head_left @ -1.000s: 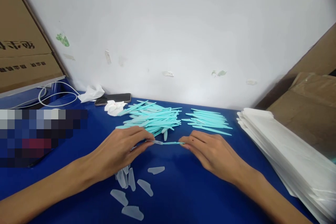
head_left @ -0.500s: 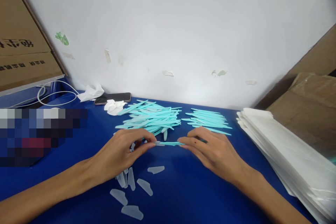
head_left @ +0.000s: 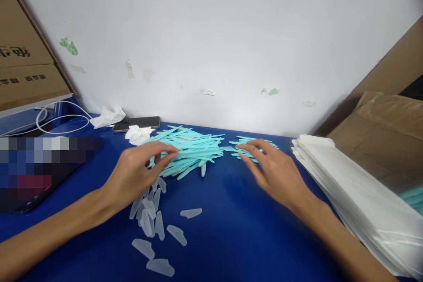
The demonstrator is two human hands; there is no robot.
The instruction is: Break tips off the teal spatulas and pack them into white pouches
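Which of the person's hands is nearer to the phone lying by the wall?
The left. The left hand sits at the big pile of teal sticks, just in front of the phone. The right hand is far over on the small stack.

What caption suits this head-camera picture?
Left hand reaches the large teal stick pile; right hand rests on the smaller pile.

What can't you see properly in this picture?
- Head view: the right hand covers much of the small teal stick pile; whether it holds a stick is unclear.
- The left hand hides the near edge of the big teal stick pile.
- A pixelated patch blanks part of the blue table.
- The cardboard box is cut off by the left edge; its print is unreadable.
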